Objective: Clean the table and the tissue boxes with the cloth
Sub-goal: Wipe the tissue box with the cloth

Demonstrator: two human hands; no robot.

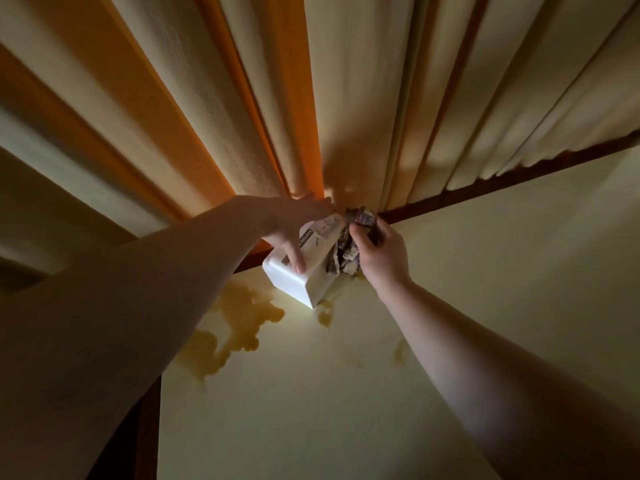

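Near edge first: pale, smooth worktop [311, 410] fills the lower centre, w/ amber puddles [235, 327] spread left of centre and smaller spots lower right of the box. They look wet, irregular, glossy. Risk: if the box gets set back down there, its base soaks up liquid and smears it wider. Mid frame, the tissue box [304, 268] is white, hard-edged w/ rounded corners and a printed label, tilted w/ one corner near the worktop. Left hand [294, 226] lies over its top, fingers mostly straight, thumb pressing the near face. Grip looks light, so a hard rub could knock the box loose. Right hand [377, 254] has fingers clamped on the cloth [349, 251], a crumpled, dark-patterned rag pressed to the box's right side; a stained rag may re-soil it. Far back, upper frame: cream and orange curtains [242, 98] in soft folds, could get brushed.
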